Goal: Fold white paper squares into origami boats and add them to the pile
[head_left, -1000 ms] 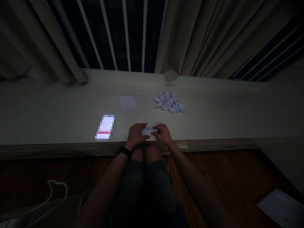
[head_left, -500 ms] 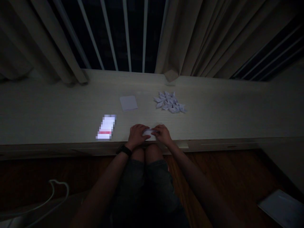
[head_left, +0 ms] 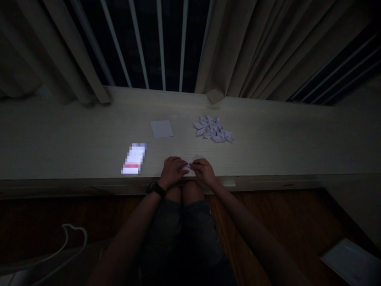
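At the front edge of the pale ledge (head_left: 268, 155), a small piece of white paper (head_left: 187, 167) is held between my two hands. My left hand (head_left: 173, 171) has its fingers and thumb closed on the paper's left side. From the right, my right hand (head_left: 204, 171) pinches it with fingertips and thumb. Most of the paper is hidden by the fingers, so its folds cannot be made out. Farther back lies a pile of folded white paper pieces (head_left: 212, 129). Left of that pile sits a square stack of white paper (head_left: 162, 129).
A lit phone (head_left: 133, 159), its screen blurred, lies left of my hands. Curtains (head_left: 238, 47) and a barred window stand behind the ledge. A white cable (head_left: 74, 227) is at lower left, and a pale flat object (head_left: 351, 262) rests at lower right.
My right fingers have shifted slightly left on the paper, closer to my left fingertips. Less of the white paper shows between the hands. The view has moved a little.
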### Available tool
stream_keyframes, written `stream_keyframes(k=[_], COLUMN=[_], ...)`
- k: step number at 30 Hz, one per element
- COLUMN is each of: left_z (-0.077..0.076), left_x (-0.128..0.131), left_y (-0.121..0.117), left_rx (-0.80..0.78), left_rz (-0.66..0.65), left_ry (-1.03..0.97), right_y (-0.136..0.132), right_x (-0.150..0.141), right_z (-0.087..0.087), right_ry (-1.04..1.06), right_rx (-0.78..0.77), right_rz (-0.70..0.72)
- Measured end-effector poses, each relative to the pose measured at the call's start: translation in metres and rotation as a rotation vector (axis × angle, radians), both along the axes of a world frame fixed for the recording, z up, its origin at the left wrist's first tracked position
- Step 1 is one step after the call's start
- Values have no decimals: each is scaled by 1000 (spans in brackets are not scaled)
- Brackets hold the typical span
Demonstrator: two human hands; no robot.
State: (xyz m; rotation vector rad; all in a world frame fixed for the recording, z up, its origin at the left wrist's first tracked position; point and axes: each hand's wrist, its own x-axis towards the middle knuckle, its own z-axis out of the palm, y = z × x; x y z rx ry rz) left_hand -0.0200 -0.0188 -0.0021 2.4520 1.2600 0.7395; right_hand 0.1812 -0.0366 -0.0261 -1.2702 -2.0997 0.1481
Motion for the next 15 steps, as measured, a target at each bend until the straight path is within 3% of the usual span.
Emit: stream_keyframes(k=[9, 15], left_z=[-1, 11], left_x=[1, 6], left_y=[-1, -13], left_rx=[85, 187], left_rz=[-38, -63], left_ry=[50, 154], right_y=[0, -1], right_x=[3, 2], right_z=[2, 5], right_ry=[-25, -10], right_rx=[-1, -7], right_rz=[44, 46])
